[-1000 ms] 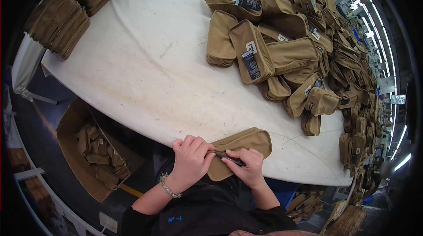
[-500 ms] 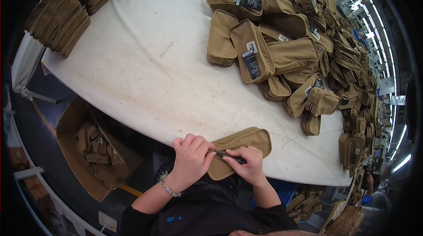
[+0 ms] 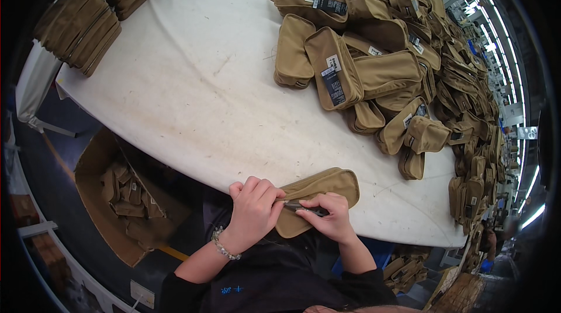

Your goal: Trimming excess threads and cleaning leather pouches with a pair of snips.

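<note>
At the table's near edge lies a tan zippered pouch (image 3: 333, 183), slanted under both of my hands. My left hand (image 3: 255, 205) is closed, with thumb and fingers pinching the pouch's edge at its left end. My right hand (image 3: 330, 215) is closed round a slim dark metal tool (image 3: 314, 210) that looks like thread snips. The tool's tip points left, close to my left fingertips. My fingers partly cover both the tool and the spot on the pouch where it is.
A large heap of tan pouches (image 3: 385, 73) covers the right and far side of the white table (image 3: 193, 97). Stacked tan pouches (image 3: 79, 27) stand at the far left. Below the table's left edge, a cardboard box (image 3: 96, 178) holds more pouches.
My right hand and the dark tool have tilted and shifted very slightly, showing more of the metal. My left hand keeps its pinch, and the pouch has barely moved.
</note>
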{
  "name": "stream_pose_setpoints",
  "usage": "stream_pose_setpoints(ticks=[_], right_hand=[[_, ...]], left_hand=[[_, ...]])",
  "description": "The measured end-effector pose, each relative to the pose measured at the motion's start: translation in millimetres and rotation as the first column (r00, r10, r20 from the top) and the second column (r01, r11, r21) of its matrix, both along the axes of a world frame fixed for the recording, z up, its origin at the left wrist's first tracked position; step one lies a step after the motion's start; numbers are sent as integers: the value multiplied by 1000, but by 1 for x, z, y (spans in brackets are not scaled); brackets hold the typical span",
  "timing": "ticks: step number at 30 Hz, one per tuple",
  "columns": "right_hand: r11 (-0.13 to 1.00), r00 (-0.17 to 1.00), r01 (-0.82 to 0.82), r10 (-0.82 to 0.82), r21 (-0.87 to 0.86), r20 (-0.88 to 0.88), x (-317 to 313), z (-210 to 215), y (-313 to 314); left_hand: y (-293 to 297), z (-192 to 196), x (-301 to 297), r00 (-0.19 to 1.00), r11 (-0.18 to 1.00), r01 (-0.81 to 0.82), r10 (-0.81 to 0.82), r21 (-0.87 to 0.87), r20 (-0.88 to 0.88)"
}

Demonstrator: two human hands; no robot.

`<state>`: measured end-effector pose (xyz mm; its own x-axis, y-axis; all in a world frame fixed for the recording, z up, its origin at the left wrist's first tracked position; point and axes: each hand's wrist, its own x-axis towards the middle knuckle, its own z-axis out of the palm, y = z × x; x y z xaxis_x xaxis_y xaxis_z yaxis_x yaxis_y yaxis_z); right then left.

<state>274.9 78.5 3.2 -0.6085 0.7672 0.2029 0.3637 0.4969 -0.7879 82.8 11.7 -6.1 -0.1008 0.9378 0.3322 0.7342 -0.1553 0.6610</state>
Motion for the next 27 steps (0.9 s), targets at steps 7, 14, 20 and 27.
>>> stream_pose_setpoints(ticks=[7, 14, 20, 27], right_hand=[[979, 994, -105, 99, -177, -40, -3, 9, -3], [925, 978, -102, 27, -367, -205, 11, 9, -2], [980, 984, 173, -175, -98, -15, 8, 4, -4], [979, 989, 128, -137, 159, 49, 1, 5, -1]], left_hand=[[2, -3, 0, 1000, 1000, -3, 3, -9, 24], [3, 2, -1, 1000, 1000, -9, 9, -11, 7], [2, 3, -2, 996, 998, 11, -5, 66, -94], [0, 7, -3, 947, 992, 40, 2, 122, -320]])
